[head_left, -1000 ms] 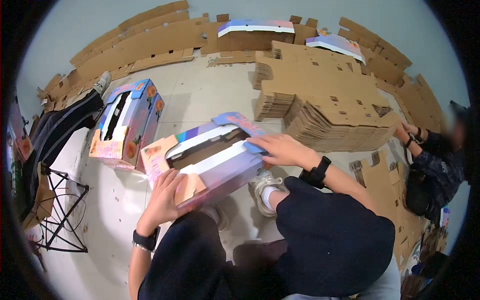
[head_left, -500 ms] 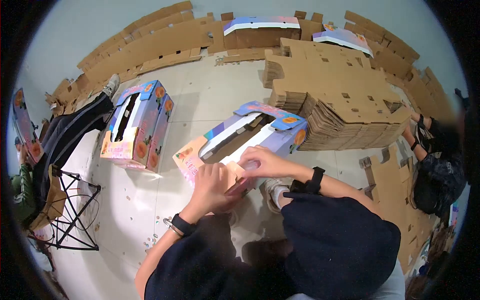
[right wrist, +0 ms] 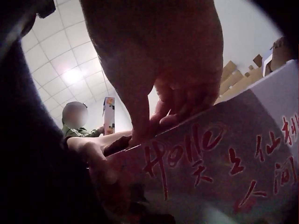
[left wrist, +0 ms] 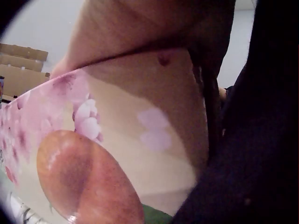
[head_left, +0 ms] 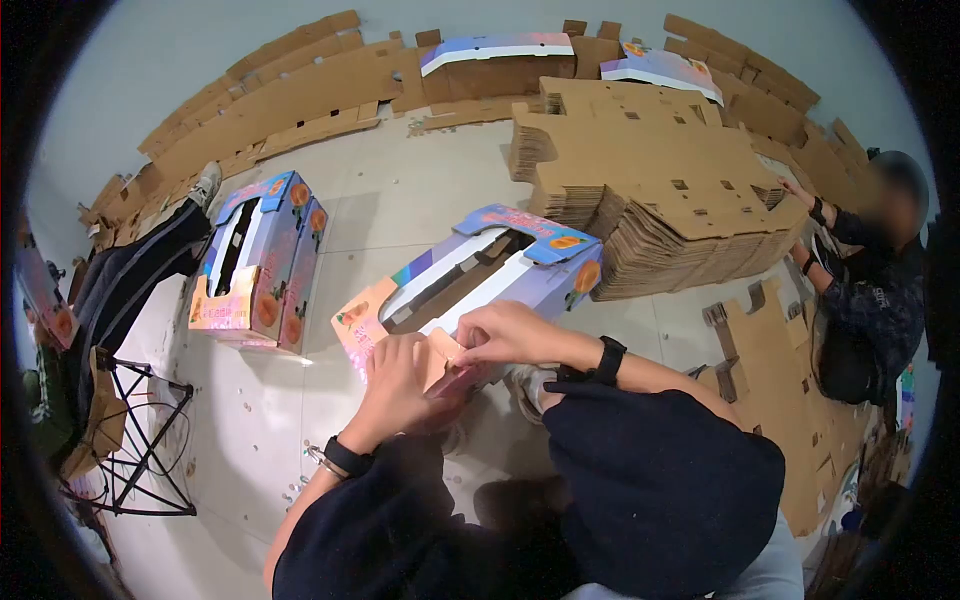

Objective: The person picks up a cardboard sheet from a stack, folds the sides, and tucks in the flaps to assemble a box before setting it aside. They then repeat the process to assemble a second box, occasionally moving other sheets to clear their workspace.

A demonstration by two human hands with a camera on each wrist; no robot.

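Note:
A printed cardboard box (head_left: 540, 280) with peaches and blossoms stands at my knees, its top partly open along a long slot. My left hand (head_left: 396, 388) grips the box's near end, by the peach-coloured corner flap (head_left: 437, 358). In the left wrist view the palm lies over the top edge of the printed end panel (left wrist: 140, 130). My right hand (head_left: 505, 335) pinches that same near corner, close to the left fingers. In the right wrist view its thumb and fingertips meet the top edge of the lettered side panel (right wrist: 210, 163). The box's underside is hidden.
Two similar boxes (head_left: 262, 270) stand side by side on the left floor. Flat brown cardboard (head_left: 660, 200) is stacked high at the right, with a person (head_left: 870, 290) behind it. A black-legged stool (head_left: 140, 430) and someone's leg (head_left: 135, 270) are at left.
My right hand has left the box's far right corner and come to the near corner beside my left hand. The box has shifted right. The person at right has raised their head into view.

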